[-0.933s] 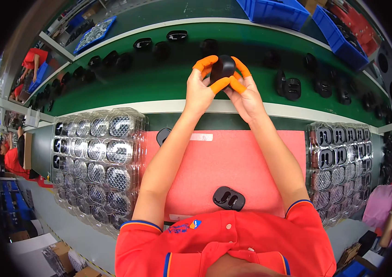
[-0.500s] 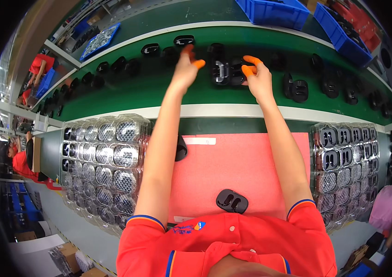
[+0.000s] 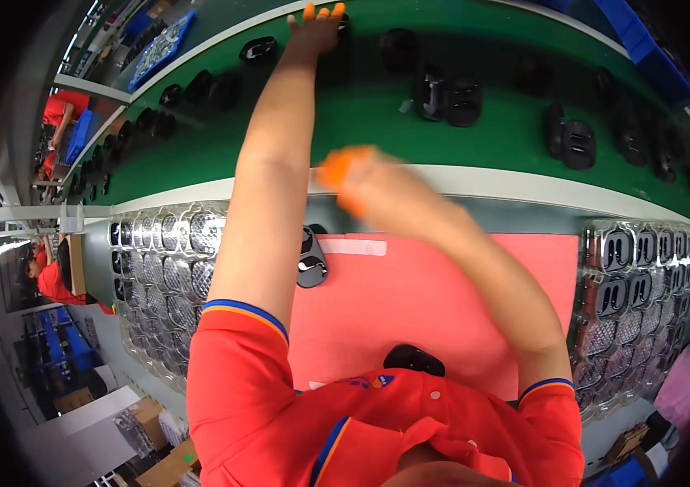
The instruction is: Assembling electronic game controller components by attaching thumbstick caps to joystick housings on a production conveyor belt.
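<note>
My left hand [image 3: 316, 28], with orange finger covers, stretches to the far side of the green belt [image 3: 377, 138]. Its fingers are spread over a black oval part [image 3: 343, 23], mostly hidden by the hand. My right hand [image 3: 365, 187] is smeared by motion above the belt's near white edge, left of centre, so its fingers cannot be read. Past it on the belt lie a black shell [image 3: 430, 93] and a black oval part with two slots [image 3: 464, 101], side by side. Another black part [image 3: 312, 264] rests beside my left forearm on the pink mat [image 3: 442, 300].
Clear plastic trays [image 3: 170, 280] stand left of the mat; a second stack [image 3: 633, 292], partly filled with black parts, stands right. One black part [image 3: 414, 359] sits close to my shirt. More black parts [image 3: 198, 85] line the belt. Blue bins [image 3: 649, 49] stand beyond it.
My left hand has reached farther away across the belt. The right hand has left the paired black parts and swung left and nearer. The whole view has shifted.
</note>
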Demonstrator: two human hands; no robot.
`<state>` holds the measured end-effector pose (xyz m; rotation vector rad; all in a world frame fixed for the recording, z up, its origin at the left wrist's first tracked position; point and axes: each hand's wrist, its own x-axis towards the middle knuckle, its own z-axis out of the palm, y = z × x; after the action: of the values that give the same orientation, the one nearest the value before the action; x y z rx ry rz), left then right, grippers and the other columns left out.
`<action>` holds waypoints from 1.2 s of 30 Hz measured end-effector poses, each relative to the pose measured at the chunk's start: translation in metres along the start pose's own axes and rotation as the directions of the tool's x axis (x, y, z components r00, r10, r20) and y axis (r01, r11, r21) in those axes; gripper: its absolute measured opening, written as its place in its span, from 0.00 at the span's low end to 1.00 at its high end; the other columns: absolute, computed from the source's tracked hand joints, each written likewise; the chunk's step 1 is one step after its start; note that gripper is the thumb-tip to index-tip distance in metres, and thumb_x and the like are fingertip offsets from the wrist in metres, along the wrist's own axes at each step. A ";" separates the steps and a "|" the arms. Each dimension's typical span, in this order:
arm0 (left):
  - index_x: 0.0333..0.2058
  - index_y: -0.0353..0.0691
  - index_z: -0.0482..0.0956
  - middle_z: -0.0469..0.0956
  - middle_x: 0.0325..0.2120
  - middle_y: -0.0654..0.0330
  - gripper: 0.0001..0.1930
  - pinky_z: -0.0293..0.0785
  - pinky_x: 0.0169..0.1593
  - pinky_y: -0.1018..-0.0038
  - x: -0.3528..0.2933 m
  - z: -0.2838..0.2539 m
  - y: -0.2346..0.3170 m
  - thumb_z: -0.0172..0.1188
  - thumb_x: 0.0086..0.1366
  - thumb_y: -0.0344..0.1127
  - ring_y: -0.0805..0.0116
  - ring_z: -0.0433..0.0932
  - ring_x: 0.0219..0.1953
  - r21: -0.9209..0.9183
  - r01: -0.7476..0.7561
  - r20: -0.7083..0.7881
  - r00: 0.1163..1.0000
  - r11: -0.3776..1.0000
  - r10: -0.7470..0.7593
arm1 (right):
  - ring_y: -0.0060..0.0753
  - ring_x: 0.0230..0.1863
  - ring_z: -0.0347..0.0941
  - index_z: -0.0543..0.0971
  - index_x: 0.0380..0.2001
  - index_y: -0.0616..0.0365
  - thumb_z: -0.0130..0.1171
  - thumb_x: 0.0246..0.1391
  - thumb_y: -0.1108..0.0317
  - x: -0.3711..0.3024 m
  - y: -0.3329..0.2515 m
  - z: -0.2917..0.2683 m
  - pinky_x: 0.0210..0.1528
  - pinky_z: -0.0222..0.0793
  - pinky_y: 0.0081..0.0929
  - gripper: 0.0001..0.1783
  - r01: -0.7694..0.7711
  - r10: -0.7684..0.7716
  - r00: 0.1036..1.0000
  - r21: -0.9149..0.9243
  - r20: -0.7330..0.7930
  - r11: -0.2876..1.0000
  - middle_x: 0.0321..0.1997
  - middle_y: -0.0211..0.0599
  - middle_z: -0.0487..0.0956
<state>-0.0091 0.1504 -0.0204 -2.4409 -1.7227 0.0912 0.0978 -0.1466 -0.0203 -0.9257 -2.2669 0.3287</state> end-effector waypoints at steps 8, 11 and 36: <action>0.50 0.41 0.69 0.71 0.47 0.48 0.31 0.65 0.51 0.44 -0.056 -0.016 0.001 0.66 0.47 0.44 0.47 0.65 0.56 -0.593 -0.156 -0.513 0.830 0.790 -0.221 | 0.52 0.59 0.62 0.77 0.41 0.58 0.66 0.39 0.60 -0.010 -0.062 0.011 0.59 0.58 0.42 0.24 -0.028 -0.012 0.932 0.104 0.363 0.994 0.49 0.51 0.73; 0.42 0.37 0.73 0.76 0.36 0.52 0.18 0.76 0.31 0.66 -0.113 -0.044 0.024 0.64 0.54 0.35 0.55 0.77 0.37 -0.963 -0.170 -0.059 0.890 -0.209 -0.451 | 0.46 0.41 0.73 0.66 0.53 0.55 0.61 0.42 0.76 -0.005 -0.052 0.003 0.44 0.70 0.37 0.31 -0.323 0.255 0.938 0.331 0.235 0.886 0.40 0.47 0.73; 0.45 0.32 0.66 0.71 0.40 0.54 0.28 0.76 0.44 0.71 -0.233 -0.021 0.081 0.70 0.47 0.32 0.65 0.73 0.44 -0.951 -0.296 -0.266 0.928 -0.085 -0.261 | 0.38 0.57 0.65 0.52 0.64 0.48 0.43 0.60 0.72 -0.001 0.016 -0.034 0.53 0.70 0.40 0.29 -0.240 0.592 0.806 0.921 0.012 0.308 0.58 0.43 0.64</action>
<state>-0.0091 -0.0978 -0.0212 -2.7068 -1.6743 -2.5156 0.1294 -0.1369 -0.0022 -0.8386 -1.1117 1.3747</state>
